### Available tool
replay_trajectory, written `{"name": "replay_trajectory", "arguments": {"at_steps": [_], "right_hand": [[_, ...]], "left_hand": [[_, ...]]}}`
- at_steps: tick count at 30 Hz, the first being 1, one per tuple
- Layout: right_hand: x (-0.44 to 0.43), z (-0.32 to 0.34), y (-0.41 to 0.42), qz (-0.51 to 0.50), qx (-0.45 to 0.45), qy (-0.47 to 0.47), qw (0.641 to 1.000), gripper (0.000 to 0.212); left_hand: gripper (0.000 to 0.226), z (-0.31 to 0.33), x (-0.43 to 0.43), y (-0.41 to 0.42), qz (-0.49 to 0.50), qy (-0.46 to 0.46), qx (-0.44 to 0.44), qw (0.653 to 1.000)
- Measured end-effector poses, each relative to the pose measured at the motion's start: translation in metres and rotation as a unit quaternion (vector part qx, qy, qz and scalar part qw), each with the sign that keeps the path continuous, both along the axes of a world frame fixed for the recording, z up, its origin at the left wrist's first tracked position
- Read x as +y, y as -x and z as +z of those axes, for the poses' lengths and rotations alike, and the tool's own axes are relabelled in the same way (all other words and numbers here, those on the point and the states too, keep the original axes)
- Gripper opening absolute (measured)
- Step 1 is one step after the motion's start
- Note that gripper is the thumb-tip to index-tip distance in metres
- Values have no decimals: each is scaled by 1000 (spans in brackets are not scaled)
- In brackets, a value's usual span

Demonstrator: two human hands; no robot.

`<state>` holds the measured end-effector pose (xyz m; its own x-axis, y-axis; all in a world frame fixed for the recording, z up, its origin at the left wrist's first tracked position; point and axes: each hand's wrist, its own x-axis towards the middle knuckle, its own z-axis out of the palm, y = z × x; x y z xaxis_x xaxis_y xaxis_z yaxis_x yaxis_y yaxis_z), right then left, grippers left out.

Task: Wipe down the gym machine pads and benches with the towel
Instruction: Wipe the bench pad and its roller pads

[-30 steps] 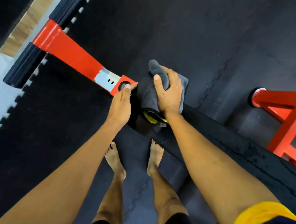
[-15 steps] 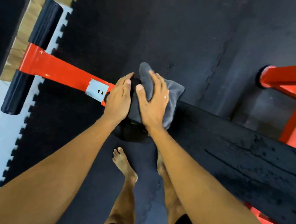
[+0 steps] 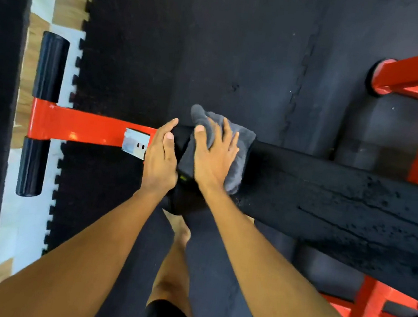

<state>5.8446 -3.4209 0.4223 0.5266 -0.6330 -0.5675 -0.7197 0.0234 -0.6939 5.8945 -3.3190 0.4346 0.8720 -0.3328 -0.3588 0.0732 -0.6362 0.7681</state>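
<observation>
Both hands are down at the narrow end of the bench pad (image 3: 340, 198), and I'm watching for slips. The right hand (image 3: 212, 161) lies flat on the grey towel (image 3: 242, 146), fingers spread and straight, pressing rather than gripping. That towel is folded over the pad's end, draped across its top and far edge. The left hand (image 3: 161, 158) sits just beside it, fingers straight and together, palm against the tip of the pad where the red frame bar (image 3: 84, 127) meets it, holding nothing.

First risk, as I judge it: nothing pinches the cloth, so a hard stroke could send the palm sliding over the towel instead of carrying it. The loose fold poking up at the far edge could then roll under or drop to the rubber floor mat (image 3: 189, 40).

Second: the pad's skin looks cracked and pitted along its length, so the cloth may snag on a lifted edge or drag flakes off.

Third: the left hand is close to the metal plate (image 3: 134, 144) on the bar, and a shove that way could knock knuckles on its corner.

Last one: a bare foot (image 3: 182, 230) stands right under the pad's end. Too much weight leaned here might shift the bench towards it, though I can't tell how firmly the frame sits
</observation>
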Motion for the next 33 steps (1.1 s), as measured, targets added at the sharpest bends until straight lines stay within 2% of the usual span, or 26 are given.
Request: {"name": "replay_trajectory", "arguments": {"at_steps": [4,8,11,13,16,18,20,22,23,25,27,29,31,33], "right_hand": [[-12,-19,9,46,-58,72,995,64],[-52,-42,-1,50,-5,34,998,69],[-76,-32,-21,58,84,-61,993,60],[-76,-17,-34,108,113,-54,986,60],[-61,3,-38,159,40,-13,986,35],[-57,-5,-30,135,2,-4,991,30],[-66,-26,-23,86,31,-26,996,53],[-76,-54,-12,-43,68,-115,990,81],[-81,-68,-7,-100,64,-157,980,85],[-81,-92,-1,-147,45,-193,969,87],[-68,-62,-7,-148,60,-172,972,90],[-49,-38,-13,-133,63,-101,984,74],[-21,-6,-9,-147,18,-38,988,64],[2,14,4,-129,-18,-24,991,63]], "left_hand": [[45,-1,-3,0,6,-14,4,1000],[44,1,-4,2,2,-18,4,1000],[44,0,-2,1,-2,-21,7,1000],[47,-1,-1,0,-9,-17,5,1000],[46,0,-1,1,-12,2,-8,1000],[45,-1,-2,1,-14,8,-7,1000],[44,-3,-1,1,-17,1,-5,1000],[44,-5,-1,0,-22,6,5,1000],[45,-5,-1,1,-23,14,2,1000],[47,-5,-1,1,-44,22,-18,999],[49,-9,0,-1,-64,21,-42,997],[52,-12,2,-3,-85,23,-67,994],[52,-12,2,-3,-114,14,-98,988],[51,-10,2,-5,-160,0,-149,976]]}}
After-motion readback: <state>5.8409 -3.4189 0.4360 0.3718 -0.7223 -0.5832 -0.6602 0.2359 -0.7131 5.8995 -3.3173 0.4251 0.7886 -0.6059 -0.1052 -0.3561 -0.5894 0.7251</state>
